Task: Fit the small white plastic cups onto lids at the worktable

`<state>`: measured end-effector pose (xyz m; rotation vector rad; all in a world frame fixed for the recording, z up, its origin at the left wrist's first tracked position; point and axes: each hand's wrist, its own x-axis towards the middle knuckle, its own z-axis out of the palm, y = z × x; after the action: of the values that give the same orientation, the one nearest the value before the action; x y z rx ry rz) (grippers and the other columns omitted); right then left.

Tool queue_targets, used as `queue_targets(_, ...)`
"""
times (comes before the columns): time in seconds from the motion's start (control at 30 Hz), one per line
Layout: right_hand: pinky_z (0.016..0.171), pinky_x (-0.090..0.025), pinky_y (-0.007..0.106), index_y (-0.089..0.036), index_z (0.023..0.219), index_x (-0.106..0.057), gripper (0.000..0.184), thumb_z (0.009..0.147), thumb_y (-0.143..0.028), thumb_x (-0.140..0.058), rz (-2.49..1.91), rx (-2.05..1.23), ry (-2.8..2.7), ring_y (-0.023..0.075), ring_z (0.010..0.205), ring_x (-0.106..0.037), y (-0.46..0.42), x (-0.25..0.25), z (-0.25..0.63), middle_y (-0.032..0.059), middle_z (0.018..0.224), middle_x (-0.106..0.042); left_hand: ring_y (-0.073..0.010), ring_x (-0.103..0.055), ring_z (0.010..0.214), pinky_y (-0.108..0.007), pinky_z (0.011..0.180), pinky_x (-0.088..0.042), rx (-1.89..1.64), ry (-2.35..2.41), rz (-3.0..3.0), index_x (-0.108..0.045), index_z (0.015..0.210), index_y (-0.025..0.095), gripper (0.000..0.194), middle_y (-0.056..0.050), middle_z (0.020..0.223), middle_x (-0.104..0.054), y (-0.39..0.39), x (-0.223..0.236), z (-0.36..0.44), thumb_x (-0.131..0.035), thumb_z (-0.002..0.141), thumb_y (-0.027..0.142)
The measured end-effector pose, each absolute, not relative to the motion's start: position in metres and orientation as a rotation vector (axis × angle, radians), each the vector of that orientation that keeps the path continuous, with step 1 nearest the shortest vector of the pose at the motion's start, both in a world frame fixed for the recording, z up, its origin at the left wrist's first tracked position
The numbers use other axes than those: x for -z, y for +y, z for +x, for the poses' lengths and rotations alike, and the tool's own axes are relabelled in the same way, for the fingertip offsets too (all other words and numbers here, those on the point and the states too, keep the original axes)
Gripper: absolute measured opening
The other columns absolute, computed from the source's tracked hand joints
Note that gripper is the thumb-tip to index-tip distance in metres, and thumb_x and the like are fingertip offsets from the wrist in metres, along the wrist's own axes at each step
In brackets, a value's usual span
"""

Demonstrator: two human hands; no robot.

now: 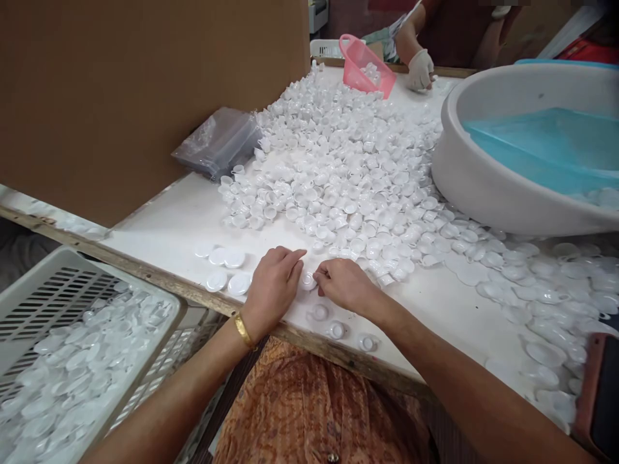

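My left hand point(273, 287) rests over the front of the white table, index finger and thumb stretched out and slightly apart, with nothing visible between them. Close beside its thumb lies a small round white saucer point(307, 280) with a ring in its middle. My right hand point(347, 285) has its thumb and fingertips pinched at the saucer's right edge. Left of my left hand lie several white saucers point(238, 283). Below my right hand, three little white cups point(337, 330) stand in a slanting row near the table's edge.
A wide heap of tiny white cups point(358, 174) covers the table point(159, 222). A grey tub point(449, 154) stands right, a pink scoop point(358, 67) at the back, a plastic-wrapped pack point(222, 142) by a cardboard box point(120, 96). A filled crate point(171, 322) sits lower left. A co-worker's gloved hand point(420, 69) works behind.
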<state>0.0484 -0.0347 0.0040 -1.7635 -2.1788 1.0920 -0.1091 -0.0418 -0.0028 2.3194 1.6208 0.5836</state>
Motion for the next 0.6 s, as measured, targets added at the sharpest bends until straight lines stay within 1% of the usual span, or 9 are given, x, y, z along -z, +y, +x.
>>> queue_targets(0.1,0.061,-0.039,0.023,-0.017,0.066,-0.062,0.021,0.080,-0.020,-0.047,-1.749,-1.114,-2.169,0.0150,0.066,-0.059,-0.033,-0.003,0.048,0.0046,0.071,-0.067,-0.0215,-0.047,0.091,-0.036,0.080,-0.040,-0.546,1.757,2.297,-0.050,0.126,0.019,0.038,-0.010,0.095,-0.054,-0.028,0.004,-0.088,-0.034,0.091,0.024)
queue_targets(0.2,0.059,-0.039,0.023,-0.016,0.063,-0.062,0.020,0.078,-0.016,-0.047,-1.749,-1.172,-2.138,0.0141,0.062,-0.059,-0.032,-0.004,0.049,0.0044,0.069,-0.067,-0.0254,-0.042,0.098,-0.040,0.079,-0.038,-0.438,1.918,2.332,-0.041,0.133,0.028,0.043,-0.011,0.108,-0.049,-0.013,0.010,-0.072,-0.036,0.090,0.024)
queue_targets(0.3,0.054,-0.037,0.022,-0.016,0.061,-0.061,0.022,0.077,-0.014,-0.046,-1.727,-1.294,-2.086,0.0115,0.053,-0.056,-0.031,-0.004,0.051,0.0021,0.062,-0.066,-0.0274,-0.040,0.103,-0.043,0.080,-0.035,-0.334,1.953,2.389,-0.034,0.136,0.037,0.048,-0.011,0.117,-0.043,-0.007,0.016,-0.066,-0.036,0.089,0.024)
queue_targets(0.37,0.051,-0.037,0.020,-0.017,0.060,-0.061,0.024,0.077,-0.014,-0.045,-1.703,-1.380,-2.047,0.0095,0.048,-0.053,-0.030,-0.004,0.053,0.0002,0.057,-0.065,-0.0277,-0.038,0.105,-0.044,0.082,-0.034,-0.306,1.964,2.402,-0.029,0.138,0.039,0.050,-0.011,0.122,-0.039,-0.007,0.018,-0.066,-0.035,0.090,0.025)
queue_targets(0.43,0.050,-0.037,0.019,-0.016,0.061,-0.061,0.024,0.077,-0.013,-0.044,-1.672,-1.469,-1.997,0.0081,0.046,-0.053,-0.029,-0.004,0.055,-0.0004,0.058,-0.066,-0.0276,-0.037,0.106,-0.044,0.084,-0.033,-0.290,1.956,2.407,-0.026,0.139,0.040,0.051,-0.010,0.125,-0.036,-0.008,0.019,-0.067,-0.034,0.090,0.026)
queue_targets(0.53,0.048,-0.038,0.018,-0.015,0.063,-0.060,0.023,0.078,-0.012,-0.042,-1.636,-1.642,-1.873,0.0082,0.049,-0.054,-0.028,-0.004,0.059,0.0016,0.063,-0.068,-0.0269,-0.037,0.107,-0.045,0.087,-0.032,-0.262,1.909,2.412,-0.024,0.139,0.042,0.051,-0.009,0.127,-0.034,-0.008,0.019,-0.066,-0.033,0.091,0.029)
queue_targets(0.6,0.047,-0.038,0.019,-0.014,0.064,-0.061,0.023,0.078,-0.012,-0.043,-1.635,-1.744,-1.798,0.0091,0.050,-0.055,-0.026,-0.005,0.060,0.0029,0.063,-0.067,-0.0265,-0.036,0.107,-0.046,0.088,-0.031,-0.248,1.896,2.413,-0.023,0.139,0.043,0.050,-0.008,0.126,-0.034,-0.007,0.020,-0.065,-0.033,0.091,0.031)
